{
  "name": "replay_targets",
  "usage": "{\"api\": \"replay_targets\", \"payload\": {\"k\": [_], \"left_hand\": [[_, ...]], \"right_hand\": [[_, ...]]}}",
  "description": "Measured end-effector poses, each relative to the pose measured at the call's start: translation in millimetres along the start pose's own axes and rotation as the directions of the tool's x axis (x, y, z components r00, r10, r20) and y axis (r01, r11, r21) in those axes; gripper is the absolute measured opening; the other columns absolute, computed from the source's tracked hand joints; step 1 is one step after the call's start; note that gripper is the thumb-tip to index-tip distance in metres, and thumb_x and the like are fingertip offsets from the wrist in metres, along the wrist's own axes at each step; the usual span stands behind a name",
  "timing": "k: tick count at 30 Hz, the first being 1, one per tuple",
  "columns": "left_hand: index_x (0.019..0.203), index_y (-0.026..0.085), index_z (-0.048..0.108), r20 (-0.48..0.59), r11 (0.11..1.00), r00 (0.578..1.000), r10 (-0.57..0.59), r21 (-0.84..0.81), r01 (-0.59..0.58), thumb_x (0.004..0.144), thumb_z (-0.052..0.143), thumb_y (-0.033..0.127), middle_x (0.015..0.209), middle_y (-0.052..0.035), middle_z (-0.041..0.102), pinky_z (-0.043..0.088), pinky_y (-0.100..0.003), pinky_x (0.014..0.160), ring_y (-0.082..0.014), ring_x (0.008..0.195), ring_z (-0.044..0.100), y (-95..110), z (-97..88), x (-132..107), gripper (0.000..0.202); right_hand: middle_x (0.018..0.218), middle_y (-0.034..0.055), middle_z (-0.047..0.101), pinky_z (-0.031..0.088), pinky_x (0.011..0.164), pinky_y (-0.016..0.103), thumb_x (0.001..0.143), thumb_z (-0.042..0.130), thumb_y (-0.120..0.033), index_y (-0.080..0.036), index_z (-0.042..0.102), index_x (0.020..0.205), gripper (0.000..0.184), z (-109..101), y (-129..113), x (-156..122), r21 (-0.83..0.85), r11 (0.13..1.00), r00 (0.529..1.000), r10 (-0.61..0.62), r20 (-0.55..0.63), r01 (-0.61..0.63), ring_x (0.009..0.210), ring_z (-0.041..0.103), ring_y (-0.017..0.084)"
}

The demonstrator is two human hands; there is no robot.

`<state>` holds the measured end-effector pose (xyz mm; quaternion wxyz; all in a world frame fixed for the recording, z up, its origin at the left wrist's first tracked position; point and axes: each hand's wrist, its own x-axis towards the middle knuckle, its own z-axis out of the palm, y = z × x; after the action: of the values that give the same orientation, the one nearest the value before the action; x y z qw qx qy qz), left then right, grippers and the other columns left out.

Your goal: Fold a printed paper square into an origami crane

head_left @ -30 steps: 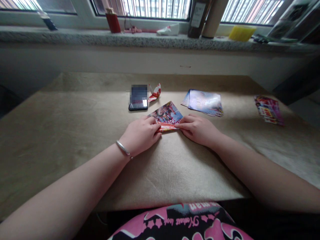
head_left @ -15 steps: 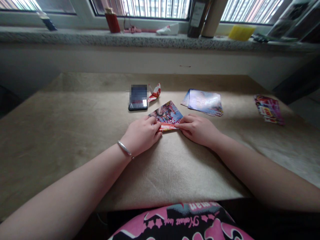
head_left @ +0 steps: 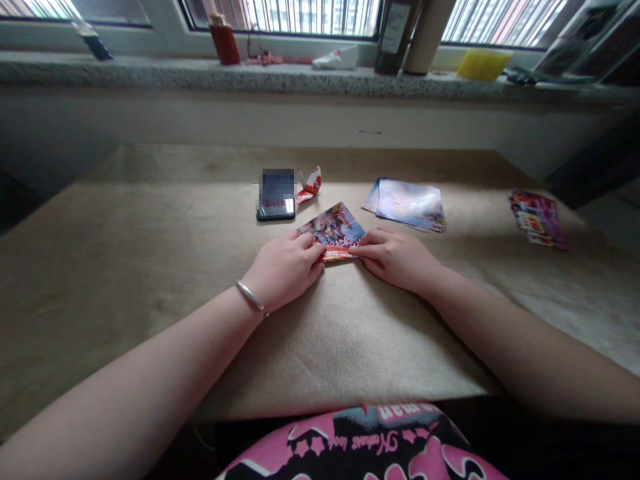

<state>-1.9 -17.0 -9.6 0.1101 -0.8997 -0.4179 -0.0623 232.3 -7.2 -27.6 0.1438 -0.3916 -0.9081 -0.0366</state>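
Note:
A colourful printed sheet of paper (head_left: 336, 225) lies on the table in front of me, one corner pointing away. Its near edge is folded up into a narrow red-orange strip. My left hand (head_left: 293, 261), a silver bangle at its wrist, presses the left end of that fold, fingers closed on it. At the right end, my right hand (head_left: 395, 257) pinches the fold with thumb and fingertips. Parts of the paper under both hands are hidden. Just beyond the sheet stands a folded red and white paper piece (head_left: 310, 185), touching or close beside a phone (head_left: 277, 195).
A stack of printed sheets (head_left: 410, 202) lies behind my right hand. Farther right is a pile of pink-purple printed papers (head_left: 539, 220). The cloth-covered table (head_left: 175, 220) ends at a wall below a stone windowsill (head_left: 280, 79), which holds bottles and a yellow block (head_left: 483, 65).
My left fingers have slid slightly to the right along the fold. The right hand and the other things stay practically where they were.

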Motion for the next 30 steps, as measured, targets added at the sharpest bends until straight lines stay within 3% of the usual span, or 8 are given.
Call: {"api": "replay_targets", "payload": {"k": [15,20,25,30], "left_hand": [[0.104,0.017,0.066,-0.004,1.000,1.000,-0.001,0.019,0.001,0.092,0.041,0.032,0.094,-0.0099,0.060,0.046,-0.035,0.075,-0.0241,0.087,0.053,1.9,0.8,-0.3,0.031],[0.104,0.016,0.065,-0.015,1.000,1.000,-0.004,-0.015,0.003,0.090,0.045,0.030,0.095,-0.0108,0.059,0.046,-0.036,0.078,-0.0239,0.090,0.053,2.6,2.4,-0.8,0.028],[0.107,0.011,0.062,-0.002,0.998,1.000,0.012,-0.062,-0.012,0.090,0.045,0.025,0.103,-0.0132,0.058,0.043,-0.038,0.092,-0.0251,0.104,0.050,7.0,4.5,0.4,0.028],[0.110,0.011,0.059,0.043,0.996,0.999,0.029,-0.082,-0.026,0.089,0.047,0.031,0.101,-0.0134,0.057,0.044,-0.039,0.090,-0.0261,0.102,0.050,8.8,4.2,0.6,0.031]], "right_hand": [[0.095,0.0050,0.067,0.043,0.072,0.027,0.086,0.052,-0.022,-0.025,0.072,0.104,0.027,1.2,2.7,2.1,0.094,0.995,1.000,0.026,-0.012,-0.025,0.085,0.058,0.017],[0.094,0.0055,0.066,0.041,0.069,0.027,0.088,0.050,-0.022,-0.026,0.071,0.106,0.028,-0.8,0.7,1.5,0.011,1.000,1.000,-0.012,0.010,0.011,0.084,0.057,0.017],[0.091,0.0052,0.066,0.037,0.062,0.027,0.090,0.047,-0.025,-0.027,0.070,0.106,0.028,-4.0,-3.2,0.2,-0.100,0.995,1.000,-0.022,0.022,0.024,0.081,0.056,0.017],[0.086,0.0050,0.064,0.033,0.060,0.027,0.090,0.048,-0.025,-0.026,0.070,0.103,0.026,-8.3,-7.1,0.6,-0.150,0.989,0.999,-0.001,0.052,0.009,0.079,0.056,0.017]]}}
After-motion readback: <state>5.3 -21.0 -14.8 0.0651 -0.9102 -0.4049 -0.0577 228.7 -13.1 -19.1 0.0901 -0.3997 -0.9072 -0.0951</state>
